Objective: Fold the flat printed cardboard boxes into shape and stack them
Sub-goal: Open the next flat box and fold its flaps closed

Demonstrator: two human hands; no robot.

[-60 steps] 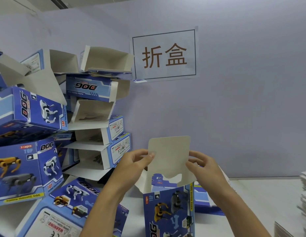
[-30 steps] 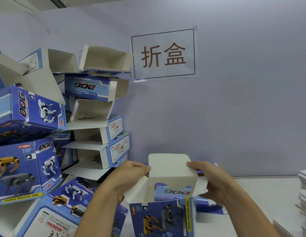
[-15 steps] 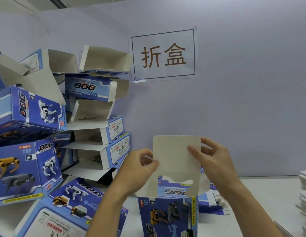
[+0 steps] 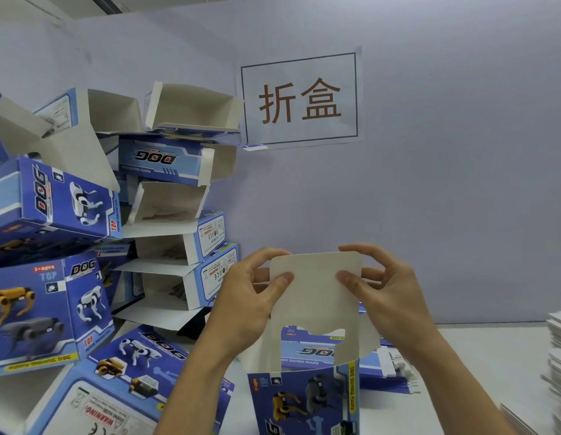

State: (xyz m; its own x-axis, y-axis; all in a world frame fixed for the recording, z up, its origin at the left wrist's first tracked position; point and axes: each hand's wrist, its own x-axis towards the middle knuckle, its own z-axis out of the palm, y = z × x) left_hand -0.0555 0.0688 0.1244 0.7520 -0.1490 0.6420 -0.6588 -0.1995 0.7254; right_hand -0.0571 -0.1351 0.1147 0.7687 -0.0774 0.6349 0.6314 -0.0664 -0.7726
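A blue printed dog box (image 4: 307,400) stands upright in front of me at the bottom centre, its top open. Its large white flap (image 4: 315,296) sticks straight up. My left hand (image 4: 251,296) pinches the flap's left edge, thumb on the near face. My right hand (image 4: 389,296) pinches the right edge the same way. A tall, leaning pile of folded blue boxes (image 4: 84,233) fills the left side, many with open white flaps.
White stacks of flat cardboard (image 4: 558,356) sit at the right edge. More flat blue boxes (image 4: 386,372) lie on the white table (image 4: 480,372) behind the held box. A paper sign (image 4: 299,98) hangs on the grey wall.
The flap went from upright to folded down over the box a second ago, then back up. Since half a second ago it stays raised, and both hands have shifted their grip slightly.
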